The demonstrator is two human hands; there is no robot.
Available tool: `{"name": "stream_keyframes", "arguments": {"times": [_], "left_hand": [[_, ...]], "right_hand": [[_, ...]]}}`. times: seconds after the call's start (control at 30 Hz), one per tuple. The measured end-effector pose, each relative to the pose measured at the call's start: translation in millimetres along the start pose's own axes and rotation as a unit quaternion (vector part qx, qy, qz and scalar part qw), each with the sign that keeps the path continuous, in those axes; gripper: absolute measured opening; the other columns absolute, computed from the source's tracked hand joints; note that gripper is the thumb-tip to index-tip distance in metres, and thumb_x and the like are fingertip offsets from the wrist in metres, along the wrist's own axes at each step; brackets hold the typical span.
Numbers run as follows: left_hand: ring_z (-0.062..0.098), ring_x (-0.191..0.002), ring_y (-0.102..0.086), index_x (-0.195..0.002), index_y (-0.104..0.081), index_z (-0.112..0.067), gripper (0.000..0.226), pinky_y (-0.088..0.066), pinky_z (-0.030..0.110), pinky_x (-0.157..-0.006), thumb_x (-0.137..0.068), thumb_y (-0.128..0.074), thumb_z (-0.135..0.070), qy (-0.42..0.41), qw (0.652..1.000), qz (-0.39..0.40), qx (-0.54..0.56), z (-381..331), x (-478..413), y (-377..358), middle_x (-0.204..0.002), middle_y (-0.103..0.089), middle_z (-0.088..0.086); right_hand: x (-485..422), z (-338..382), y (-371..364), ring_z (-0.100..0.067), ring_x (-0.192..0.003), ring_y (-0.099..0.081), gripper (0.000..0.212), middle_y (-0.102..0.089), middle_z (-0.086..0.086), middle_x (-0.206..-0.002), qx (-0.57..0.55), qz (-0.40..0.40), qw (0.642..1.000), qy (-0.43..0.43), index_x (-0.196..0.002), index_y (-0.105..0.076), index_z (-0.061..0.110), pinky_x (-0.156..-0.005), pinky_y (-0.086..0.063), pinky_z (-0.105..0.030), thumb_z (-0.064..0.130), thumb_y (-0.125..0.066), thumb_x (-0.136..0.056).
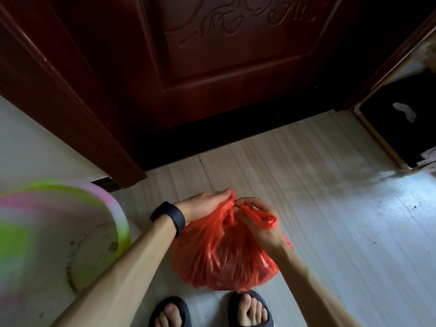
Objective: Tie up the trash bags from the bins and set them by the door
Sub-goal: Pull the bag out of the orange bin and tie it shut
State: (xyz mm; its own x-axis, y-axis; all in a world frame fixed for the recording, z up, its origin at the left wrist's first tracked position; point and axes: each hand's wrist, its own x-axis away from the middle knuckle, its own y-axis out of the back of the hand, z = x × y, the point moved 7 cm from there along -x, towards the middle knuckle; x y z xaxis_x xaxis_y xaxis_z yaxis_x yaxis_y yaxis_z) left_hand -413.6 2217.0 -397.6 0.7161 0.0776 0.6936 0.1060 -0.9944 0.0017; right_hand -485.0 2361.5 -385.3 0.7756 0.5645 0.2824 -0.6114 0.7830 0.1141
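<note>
1. A dark red-brown wooden door (224, 55) with carved scrollwork fills the top of the view. It stands shut in its frame, with a black threshold strip (212, 135) along its foot.
2. The pale wood-grain floor (342, 208) runs from the threshold towards the person, with a bright patch of light on its right side.
3. A round plastic bin (59, 220) with a green and pink rim sits at the left edge, blurred, just beside the left forearm.
4. A red plastic trash bag (224, 256) sits full and crumpled on the floor. It is near the door but apart from the threshold, right in front of the person's feet.
5. A black panel (396, 128) with a pale frame and a white scuff stands at the right, beside the door frame.
6. The left hand (205, 204) lies over the bag's top, its fingers together and pinching one gathered handle.
7. The right hand (259, 223) meets it there, its fingers curled round the other handle, whose loop (266, 219) sticks out to the right. The two handles cross between the hands; whether a knot is formed cannot be told.
8. Two black slippers (250, 308) show at the bottom edge, the right one touching the bag.
9. A black wristband (168, 217) circles the left wrist.
</note>
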Motion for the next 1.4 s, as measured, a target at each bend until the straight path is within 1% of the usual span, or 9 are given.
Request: {"name": "stream_keyframes", "arguments": {"times": [0.1,0.17,0.33,0.5,0.73,0.9,1.03,1.27,1.4], "left_hand": [[0.004,-0.144,-0.024,-0.151,-0.031,-0.026,0.057,-0.015,0.033,-0.123,-0.1,-0.048,-0.042,-0.084,0.992,-0.018,0.088,-8,-2,-23,-0.155,-0.028,-0.014],[0.007,-0.14,-0.035,-0.146,-0.041,-0.025,0.051,-0.023,0.032,-0.12,-0.098,-0.054,-0.031,-0.106,0.96,-0.069,0.248,-5,-3,-27,-0.147,-0.04,-0.014],[0.024,-0.076,-0.064,-0.097,-0.064,-0.015,0.016,-0.054,0.031,-0.066,-0.087,-0.062,-0.003,-0.094,0.841,-0.184,0.5,3,7,-18,-0.088,-0.066,0.013],[0.028,-0.073,-0.061,-0.084,-0.058,-0.017,0.031,-0.048,0.066,-0.09,-0.082,-0.059,0.014,-0.08,0.797,-0.2,0.564,9,7,-11,-0.086,-0.059,0.016],[0.028,-0.069,-0.062,-0.099,-0.063,-0.014,0.035,-0.057,0.038,-0.063,-0.09,-0.042,0.013,-0.004,0.754,-0.266,0.6,15,17,-18,-0.081,-0.062,0.014],[0.021,-0.065,-0.054,-0.093,-0.071,-0.012,0.046,-0.055,0.026,-0.054,-0.086,-0.032,0.011,0.035,0.77,-0.38,0.512,19,24,-7,-0.074,-0.057,0.004],[0.029,-0.076,-0.062,-0.066,-0.064,-0.023,0.039,-0.052,0.035,-0.068,-0.074,-0.039,0.006,-0.038,0.835,-0.497,0.235,8,33,39,-0.084,-0.068,0.01],[0.012,-0.076,-0.048,-0.068,-0.064,-0.017,0.029,-0.034,0.021,-0.069,-0.079,-0.047,0.004,-0.084,0.883,-0.437,-0.147,0,61,7,-0.096,-0.049,-0.006],[0.02,-0.083,-0.057,-0.084,-0.062,-0.023,0.023,-0.044,0.03,-0.079,-0.08,-0.056,-0.001,-0.179,0.857,-0.44,-0.198,-20,76,8,-0.102,-0.052,0.0]], "right_hand": [[0,5,-7,-0.021,-0.102,-0.07,0.02,-0.072,-0.004,-0.11,0.026,0.002,0.999,0.036,-0.103,-0.076,0.028,-0.09,-0.056,-0.049,0.029,-0.075,-0.083],[-2,6,-10,-0.019,-0.103,-0.07,0.019,-0.072,-0.004,-0.112,0.012,0.007,0.999,0.03,-0.105,-0.076,0.026,-0.091,-0.057,-0.045,0.023,-0.074,-0.086],[1,-3,-10,-0.015,-0.095,-0.071,0.027,-0.073,-0.001,-0.105,-0.03,0.011,0.999,-0.019,-0.087,-0.08,0.024,-0.088,-0.056,-0.037,-0.002,-0.071,-0.083],[-3,-17,-12,-0.04,-0.099,-0.068,0.023,-0.071,-0.027,-0.1,-0.142,0.025,0.987,-0.067,-0.087,-0.073,-0.007,-0.093,-0.051,-0.049,0.006,-0.061,-0.072],[4,-24,-20,-0.031,-0.091,-0.067,0.041,-0.072,-0.015,-0.102,-0.37,-0.023,0.904,-0.213,-0.074,-0.064,0.006,-0.1,-0.048,-0.05,0.031,-0.046,-0.102],[19,-21,-11,-0.03,-0.087,-0.066,0.045,-0.068,-0.014,-0.076,-0.458,-0.059,0.857,-0.23,-0.062,-0.046,0.014,-0.09,-0.049,-0.042,0.03,-0.042,-0.103],[41,-26,27,-0.017,-0.054,-0.051,0.042,-0.045,0.0,-0.049,-0.346,-0.148,0.895,-0.237,-0.061,-0.039,0.02,-0.061,-0.041,-0.03,0.02,-0.045,-0.102],[72,-38,89,-0.014,-0.061,-0.053,0.026,-0.044,0.0,-0.06,-0.14,-0.203,0.932,-0.264,-0.076,-0.047,0.019,-0.07,-0.049,-0.035,0.019,-0.041,-0.101],[75,-39,96,-0.019,-0.081,-0.063,0.036,-0.065,-0.004,-0.08,-0.128,-0.187,0.937,-0.264,-0.08,-0.054,0.016,-0.074,-0.047,-0.035,0.039,-0.041,-0.104]]}}
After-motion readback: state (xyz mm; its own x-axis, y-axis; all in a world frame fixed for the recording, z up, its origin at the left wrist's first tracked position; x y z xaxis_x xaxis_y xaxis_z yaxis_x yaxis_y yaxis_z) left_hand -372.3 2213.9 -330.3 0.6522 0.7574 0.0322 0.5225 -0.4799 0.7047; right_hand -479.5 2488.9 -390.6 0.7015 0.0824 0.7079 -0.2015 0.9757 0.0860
